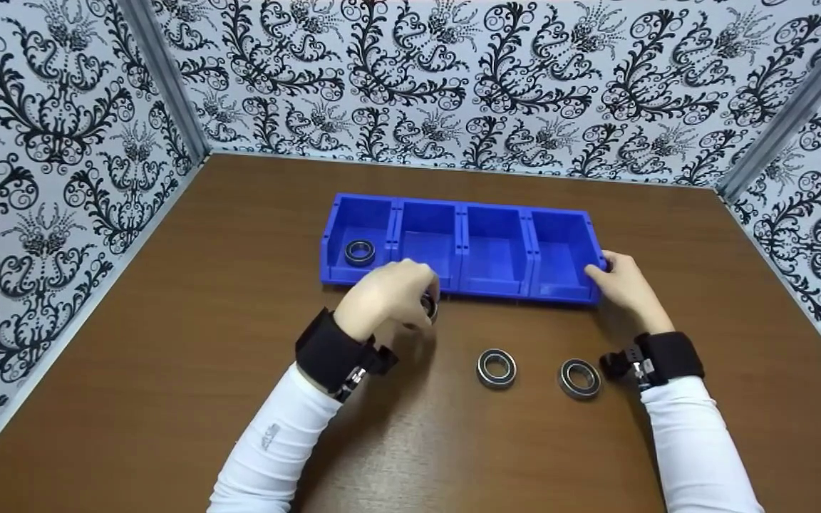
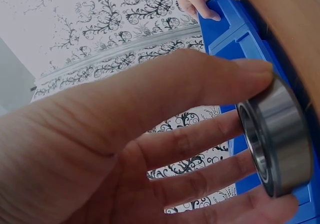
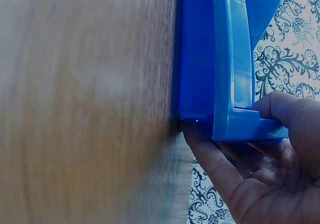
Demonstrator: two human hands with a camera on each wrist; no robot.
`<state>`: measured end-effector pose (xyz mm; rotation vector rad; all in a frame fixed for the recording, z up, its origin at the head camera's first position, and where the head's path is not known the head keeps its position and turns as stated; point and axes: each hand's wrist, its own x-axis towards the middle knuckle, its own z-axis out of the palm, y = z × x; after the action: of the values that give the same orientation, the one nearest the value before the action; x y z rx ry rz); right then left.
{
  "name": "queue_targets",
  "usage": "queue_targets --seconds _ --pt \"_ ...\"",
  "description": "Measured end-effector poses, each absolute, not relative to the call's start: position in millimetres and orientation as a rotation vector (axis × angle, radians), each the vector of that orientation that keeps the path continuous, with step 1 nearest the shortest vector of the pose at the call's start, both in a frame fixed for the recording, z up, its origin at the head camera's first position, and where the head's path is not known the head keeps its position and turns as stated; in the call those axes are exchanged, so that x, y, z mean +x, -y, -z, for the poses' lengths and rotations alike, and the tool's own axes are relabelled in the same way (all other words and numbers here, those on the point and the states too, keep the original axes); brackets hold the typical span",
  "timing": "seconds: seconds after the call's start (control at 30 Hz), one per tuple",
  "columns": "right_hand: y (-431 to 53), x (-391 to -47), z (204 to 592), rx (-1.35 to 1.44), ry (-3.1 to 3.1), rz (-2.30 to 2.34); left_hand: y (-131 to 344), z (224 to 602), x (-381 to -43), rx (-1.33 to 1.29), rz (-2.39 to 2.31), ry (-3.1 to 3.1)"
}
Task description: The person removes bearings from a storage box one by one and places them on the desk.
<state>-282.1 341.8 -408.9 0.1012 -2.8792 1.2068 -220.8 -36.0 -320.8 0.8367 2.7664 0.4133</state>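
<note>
My left hand [image 1: 390,293] pinches a steel ball bearing [image 2: 285,134] between thumb and fingers, just in front of the blue bin with compartments [image 1: 496,286]. In the head view the hand covers most of that bearing. My right hand [image 1: 628,285] grips the right end wall of the bin; in the right wrist view the thumb is on the inner side of the wall and the fingers are under and outside it. Another bearing [image 1: 360,253] lies in the leftmost compartment. Two more lie flat on the table: a middle bearing [image 1: 497,368] and a right bearing [image 1: 579,378] beside my right wrist.
The brown wooden table [image 1: 189,342] carries everything. White panels with black floral pattern [image 1: 410,85] stand behind and at both sides, joined by grey corner posts [image 1: 164,78]. Black straps with small cameras sit on both wrists.
</note>
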Motion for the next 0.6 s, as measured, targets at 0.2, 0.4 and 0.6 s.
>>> queue_targets --seconds 0.2,0.4,0.6 --pt "-341.9 -282.0 410.0 0.089 2.873 -1.211 35.0 322.9 -217.3 0.836 -0.424 -2.746" --pt "-341.3 -282.1 410.4 0.097 2.878 -1.182 35.3 325.2 -214.2 0.829 -0.408 -2.732" --pt "-341.7 -282.6 410.3 0.093 2.877 -1.205 36.1 327.7 -211.5 0.839 -0.421 -2.722"
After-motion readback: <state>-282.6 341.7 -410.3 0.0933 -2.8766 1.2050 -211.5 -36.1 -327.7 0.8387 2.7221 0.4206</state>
